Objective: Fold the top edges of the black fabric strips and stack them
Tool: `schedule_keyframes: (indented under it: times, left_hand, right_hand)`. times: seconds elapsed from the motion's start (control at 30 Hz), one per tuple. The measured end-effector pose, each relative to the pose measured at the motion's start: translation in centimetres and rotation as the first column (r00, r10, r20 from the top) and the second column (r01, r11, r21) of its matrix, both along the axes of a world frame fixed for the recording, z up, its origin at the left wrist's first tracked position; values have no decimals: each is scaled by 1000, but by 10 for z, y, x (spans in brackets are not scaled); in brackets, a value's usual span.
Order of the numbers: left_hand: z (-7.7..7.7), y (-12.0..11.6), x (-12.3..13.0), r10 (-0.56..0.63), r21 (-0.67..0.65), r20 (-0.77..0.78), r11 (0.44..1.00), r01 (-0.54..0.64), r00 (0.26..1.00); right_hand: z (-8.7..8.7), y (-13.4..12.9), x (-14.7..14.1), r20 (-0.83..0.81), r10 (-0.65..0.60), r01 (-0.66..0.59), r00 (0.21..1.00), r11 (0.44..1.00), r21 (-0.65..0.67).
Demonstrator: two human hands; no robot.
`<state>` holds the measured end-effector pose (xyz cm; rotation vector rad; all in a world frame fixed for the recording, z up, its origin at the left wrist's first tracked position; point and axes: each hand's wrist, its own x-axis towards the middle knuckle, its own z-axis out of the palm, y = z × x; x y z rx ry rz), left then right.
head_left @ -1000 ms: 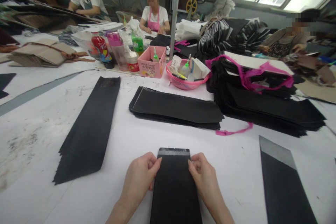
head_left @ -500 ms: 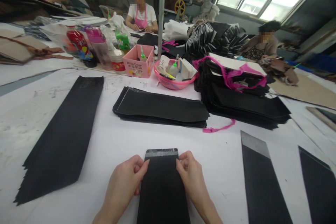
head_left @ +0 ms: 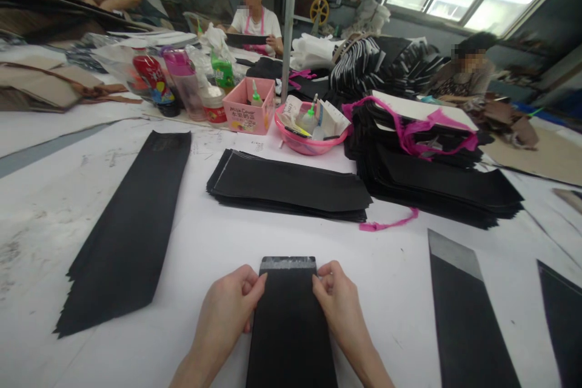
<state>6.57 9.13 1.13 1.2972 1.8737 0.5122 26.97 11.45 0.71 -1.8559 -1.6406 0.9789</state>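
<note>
A long black strip of sheet material (head_left: 291, 327) lies in front of me, with a greyish band across its far end. My left hand (head_left: 230, 309) pinches its left edge near that end, thumb on top. On the opposite edge my right hand (head_left: 341, 300) pinches it the same way. Whether the strip is leather or another sheet cannot be told. To the right lies another black strip (head_left: 468, 321) with a grey end, and beyond it a further black piece (head_left: 564, 315). Fanned black strips (head_left: 131, 230) lie at the left.
Ahead lie a stack of black strips (head_left: 291, 185) and a larger black stack (head_left: 441, 185) with pink ties. Behind them stand a pink basin (head_left: 313, 144), a pink box (head_left: 249, 115) and bottles (head_left: 154, 82). A metal pole (head_left: 289, 30) rises there. Three people sit beyond.
The whole view has shifted, so table things appear farther right. Both hands keep the same pinch on the strip. The person in the pink apron now holds up a dark piece.
</note>
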Motion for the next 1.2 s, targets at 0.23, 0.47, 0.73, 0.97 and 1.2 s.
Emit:
schedule_keyframes:
  times: [0.23, 0.47, 0.73, 0.97, 1.2]
  left_hand:
    - [1, 1, 1, 1, 34, -8, 999, -1, 1000]
    - [3, 1, 1, 8, 48, -30, 999, -7, 1000]
    - [6, 0, 2, 13, 42, -10, 999, -12, 1000]
    - [5, 2, 1, 9, 14, 9, 1000, -9, 1000]
    - [0, 0, -2, -10, -7, 9, 1000, 10, 1000]
  right_hand:
    - [1, 1, 0, -12, -8, 8, 1000, 1000, -23]
    - [2, 1, 0, -15, -4, 4, 1000, 1000, -23]
    - [3, 1, -1, -12, -16, 16, 1000, 1000, 13]
    - [2, 1, 0, 6, -2, 2, 1000, 1000, 4]
    - [3, -1, -3, 7, -19, 19, 1000, 999, 27]
